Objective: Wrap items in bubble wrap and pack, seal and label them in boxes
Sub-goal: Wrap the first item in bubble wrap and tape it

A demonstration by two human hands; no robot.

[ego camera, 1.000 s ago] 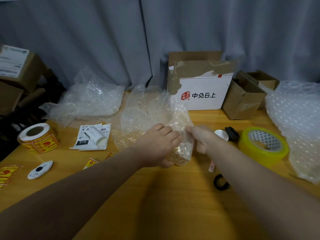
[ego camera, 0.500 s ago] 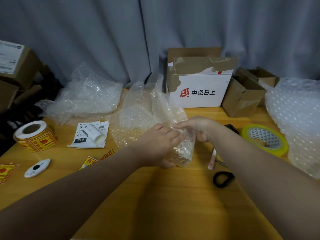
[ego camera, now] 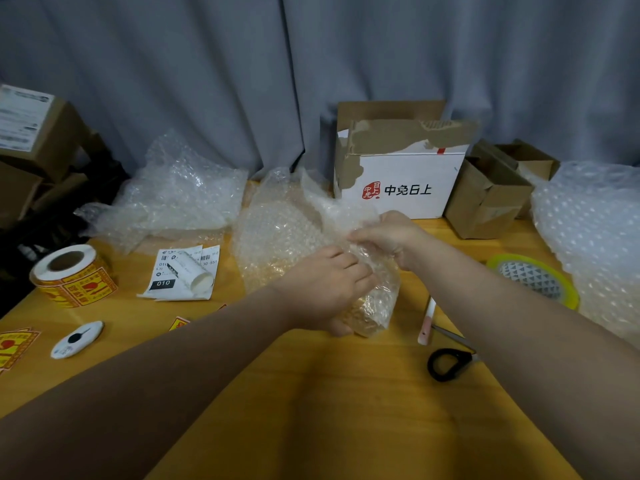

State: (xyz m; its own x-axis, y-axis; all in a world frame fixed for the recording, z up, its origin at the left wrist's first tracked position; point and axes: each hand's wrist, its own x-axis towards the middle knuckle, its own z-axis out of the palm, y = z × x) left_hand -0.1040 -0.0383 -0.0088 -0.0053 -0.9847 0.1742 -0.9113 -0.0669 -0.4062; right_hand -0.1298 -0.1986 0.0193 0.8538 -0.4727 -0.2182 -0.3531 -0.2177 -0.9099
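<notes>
A: Where was the thing being wrapped?

B: At the middle of the wooden table (ego camera: 346, 410), inside a bundle of bubble wrap (ego camera: 375, 299). The wrap hid the item, so I could not tell what it was.

A: And the hands?

B: The left hand (ego camera: 325, 289) lay on the near side of the bundle, fingers curled together and pressed on the wrap, thumb tucked underneath. The right hand (ego camera: 391, 237) was above and behind it, fingers closed on a fold of the same sheet. The loose end of that sheet (ego camera: 277, 237) spread back and to the left across the table.

A: What else lay around?

B: A white box (ego camera: 408, 188) with red and black characters stood open just behind the hands, with 2 small brown boxes (ego camera: 485, 202) to its right. Yellow tape (ego camera: 533, 278) sat on the right beside another heap of wrap (ego camera: 595, 237), partly hidden by the right forearm. Black-handled scissors (ego camera: 446, 362) lay near that forearm. On the left were a roll of yellow warning stickers (ego camera: 72, 275), a slip of shipping labels (ego camera: 183, 271) with a white tube on it, a small white oval tool (ego camera: 78, 339), and a 3rd pile of wrap (ego camera: 180, 199).
</notes>
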